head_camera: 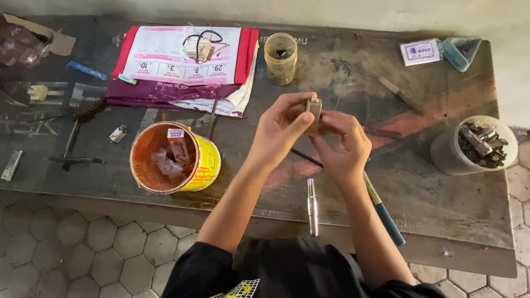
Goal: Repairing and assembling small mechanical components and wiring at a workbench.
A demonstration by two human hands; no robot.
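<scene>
Both hands meet above the middle of the dark workbench (406,207), clamped together on a small tan metal block (314,107) that stands upright between them. The left hand (281,131) pinches its near side with thumb and fingers curled shut around it; the right hand (345,145) closes on it from the other side, fingers folded over a part of the piece that the knuckles hide.

Directly under the grip a thin dark rod (304,156) lies on the bench, partly covered by the wrists. Just nearer the person, a short silver cylinder (312,205) lies between the forearms, and a blue-handled tool (384,212) runs out from beneath the right wrist.

Left of the grip stands an open orange and yellow tin (173,158) holding small wrapped bits. Beyond the hands, a small clear jar (280,56) sits near the far edge, with a pink and white printed sheet (175,54) spread beside it. To the right of the grip, a flat metal file (401,95) lies well apart, and farther right a white tub (470,150) is heaped with dark metal parts. In the far right corner rest a small white box (420,51) and a pale blue tray (460,50).
</scene>
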